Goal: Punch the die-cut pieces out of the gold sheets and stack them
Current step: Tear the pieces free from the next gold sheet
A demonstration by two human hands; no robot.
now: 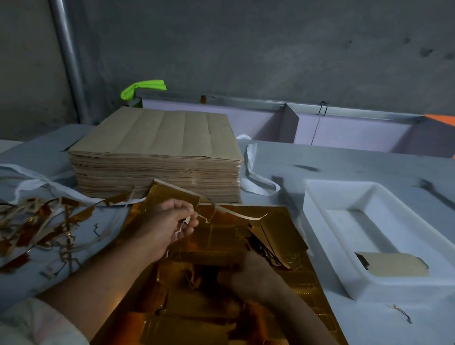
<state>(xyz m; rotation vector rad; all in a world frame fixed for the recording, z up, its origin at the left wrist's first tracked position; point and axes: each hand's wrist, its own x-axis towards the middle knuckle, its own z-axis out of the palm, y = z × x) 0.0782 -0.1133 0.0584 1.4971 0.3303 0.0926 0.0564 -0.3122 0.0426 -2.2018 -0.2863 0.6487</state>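
- The gold sheet (204, 317) lies flat on the table (391, 168) right in front of the person. Its far edge reaches the foot of the tall stack of brown sheets (158, 150), and its right edge runs just beside the white tray (323, 240).
- The left hand (169, 222) is raised over the sheet's far left part, thumb and fingers pinching a thin pale strip of trim (186, 224) that hangs down from the grip.
- The right hand (254, 277) rests on the middle of the sheet with its back to the camera. Its fingers are hidden, so its grip cannot be told.
- Just beyond that hand sits a loose bundle of punched gold pieces (277, 243), tilted. Their number cannot be made out.
- Open table shows near right, below the tray, and beyond it. To the left, a heap of scrap strips (16, 222) crowds the surface up to the table's edge.
- Counted: two hands, one tray, one cut piece (391, 264) lying brown side up in the tray's near end, one tall stack, and two white straps (257, 175) at its sides.
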